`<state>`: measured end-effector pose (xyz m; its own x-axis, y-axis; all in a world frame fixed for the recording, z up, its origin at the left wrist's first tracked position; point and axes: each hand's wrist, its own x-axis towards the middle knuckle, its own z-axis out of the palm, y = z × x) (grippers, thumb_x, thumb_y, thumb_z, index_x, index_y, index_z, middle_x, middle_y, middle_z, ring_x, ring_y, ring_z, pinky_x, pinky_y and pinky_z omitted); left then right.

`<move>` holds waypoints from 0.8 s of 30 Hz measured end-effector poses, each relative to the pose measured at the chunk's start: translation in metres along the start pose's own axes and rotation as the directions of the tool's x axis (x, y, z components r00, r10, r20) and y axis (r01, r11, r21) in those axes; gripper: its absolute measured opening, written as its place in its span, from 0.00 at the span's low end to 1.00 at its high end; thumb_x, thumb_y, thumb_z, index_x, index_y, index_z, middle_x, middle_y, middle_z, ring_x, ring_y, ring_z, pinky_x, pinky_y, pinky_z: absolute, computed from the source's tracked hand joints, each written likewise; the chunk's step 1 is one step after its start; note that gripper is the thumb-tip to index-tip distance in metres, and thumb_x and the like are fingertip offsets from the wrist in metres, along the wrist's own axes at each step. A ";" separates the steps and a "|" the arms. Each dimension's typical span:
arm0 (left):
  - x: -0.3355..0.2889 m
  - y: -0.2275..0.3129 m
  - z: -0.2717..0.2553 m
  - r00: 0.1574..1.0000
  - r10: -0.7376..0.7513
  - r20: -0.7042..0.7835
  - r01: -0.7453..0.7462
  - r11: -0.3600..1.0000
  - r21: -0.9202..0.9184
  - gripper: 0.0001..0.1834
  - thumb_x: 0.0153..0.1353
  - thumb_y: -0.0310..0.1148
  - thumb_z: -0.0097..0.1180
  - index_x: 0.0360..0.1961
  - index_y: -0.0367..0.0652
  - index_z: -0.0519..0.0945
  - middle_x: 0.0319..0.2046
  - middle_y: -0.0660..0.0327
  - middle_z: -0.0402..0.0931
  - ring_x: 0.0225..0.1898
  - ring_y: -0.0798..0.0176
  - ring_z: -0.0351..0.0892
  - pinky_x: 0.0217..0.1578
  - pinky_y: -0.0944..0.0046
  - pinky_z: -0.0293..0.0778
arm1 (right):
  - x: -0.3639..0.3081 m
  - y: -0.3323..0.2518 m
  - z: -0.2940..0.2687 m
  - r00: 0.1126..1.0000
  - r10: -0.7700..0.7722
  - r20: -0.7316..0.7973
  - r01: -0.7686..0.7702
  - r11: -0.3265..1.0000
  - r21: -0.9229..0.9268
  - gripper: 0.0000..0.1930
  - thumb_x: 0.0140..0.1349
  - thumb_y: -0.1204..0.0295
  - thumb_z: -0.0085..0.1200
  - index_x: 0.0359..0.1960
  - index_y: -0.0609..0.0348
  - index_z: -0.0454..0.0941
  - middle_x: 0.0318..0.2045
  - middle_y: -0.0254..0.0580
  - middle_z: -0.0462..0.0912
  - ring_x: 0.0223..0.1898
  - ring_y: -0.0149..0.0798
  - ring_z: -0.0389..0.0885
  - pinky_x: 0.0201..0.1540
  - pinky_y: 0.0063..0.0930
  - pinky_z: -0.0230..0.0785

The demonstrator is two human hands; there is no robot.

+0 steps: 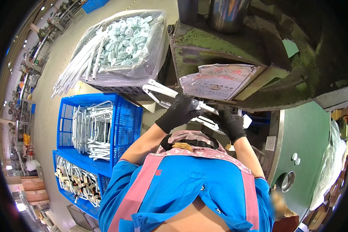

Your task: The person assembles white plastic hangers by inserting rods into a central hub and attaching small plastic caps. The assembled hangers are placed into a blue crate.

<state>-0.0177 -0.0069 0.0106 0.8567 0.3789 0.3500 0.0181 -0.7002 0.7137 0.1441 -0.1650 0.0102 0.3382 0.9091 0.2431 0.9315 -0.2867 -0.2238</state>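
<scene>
A white bent tube frame (163,90) is held in front of me, just below the green machine head (220,50). My left hand (179,111), in a black glove, is closed around the frame's left part. Its looped end sticks out beyond this hand to the upper left. My right hand (231,123), also black-gloved, grips the frame's right part, close under the machine. A white piece (247,121) shows just right of that hand. The machine's lower edge and the gloves hide some of the frame between and beyond my hands.
Blue crates (123,127) at the left hold many white bent tubes. Behind them, a plastic-lined bin (158,46) carries pale green plastic pieces (123,38) and straight white tubes (83,62). On the right are a green tabletop (303,139), a round metal dish (287,181) and a wall socket (270,143).
</scene>
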 end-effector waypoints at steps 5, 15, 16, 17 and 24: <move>0.012 -0.003 0.012 0.994 0.094 0.057 -0.097 0.993 0.063 0.33 0.51 0.44 0.64 0.53 0.37 0.68 0.46 0.43 0.71 0.47 0.41 0.70 0.47 0.49 0.68 | -0.005 -0.002 0.001 0.990 -0.038 -0.134 0.051 0.994 0.093 0.19 0.55 0.47 0.56 0.37 0.48 0.81 0.28 0.42 0.82 0.29 0.50 0.81 0.29 0.40 0.73; 0.016 -0.006 0.005 0.957 0.274 0.090 -0.288 0.895 0.340 0.37 0.51 0.50 0.64 0.55 0.37 0.68 0.48 0.42 0.71 0.51 0.39 0.70 0.49 0.47 0.68 | -0.010 -0.005 0.007 0.998 0.059 -0.025 -0.055 0.988 0.145 0.17 0.55 0.48 0.57 0.34 0.47 0.79 0.26 0.45 0.80 0.26 0.51 0.80 0.25 0.42 0.70; 0.018 -0.002 0.002 0.964 0.238 0.118 -0.263 0.916 0.303 0.37 0.50 0.50 0.64 0.55 0.37 0.68 0.48 0.42 0.71 0.51 0.39 0.70 0.49 0.47 0.68 | -0.011 -0.002 0.012 0.998 0.064 -0.021 -0.061 0.990 0.129 0.17 0.55 0.48 0.58 0.33 0.47 0.79 0.26 0.45 0.80 0.25 0.52 0.79 0.25 0.42 0.70; 0.016 -0.009 0.005 0.969 0.202 0.138 -0.232 0.941 0.248 0.37 0.50 0.50 0.64 0.55 0.37 0.68 0.48 0.42 0.71 0.51 0.38 0.70 0.49 0.47 0.68 | -0.011 -0.003 0.015 0.998 0.062 -0.014 -0.060 0.991 0.117 0.17 0.55 0.48 0.58 0.32 0.47 0.78 0.25 0.45 0.80 0.25 0.52 0.79 0.25 0.42 0.69; 0.009 -0.032 0.010 0.945 0.016 0.326 -0.091 0.973 0.214 0.38 0.48 0.48 0.66 0.55 0.36 0.68 0.49 0.42 0.71 0.51 0.37 0.69 0.51 0.47 0.67 | -0.012 -0.012 0.001 0.984 0.157 0.085 -0.169 0.973 0.160 0.19 0.50 0.46 0.60 0.30 0.47 0.76 0.25 0.43 0.80 0.25 0.51 0.79 0.25 0.41 0.69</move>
<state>-0.0049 0.0127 -0.0148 0.9781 0.1495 0.1449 0.0502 -0.8449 0.5325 0.1286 -0.1719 0.0090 0.4673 0.8754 0.1237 0.8275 -0.3839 -0.4097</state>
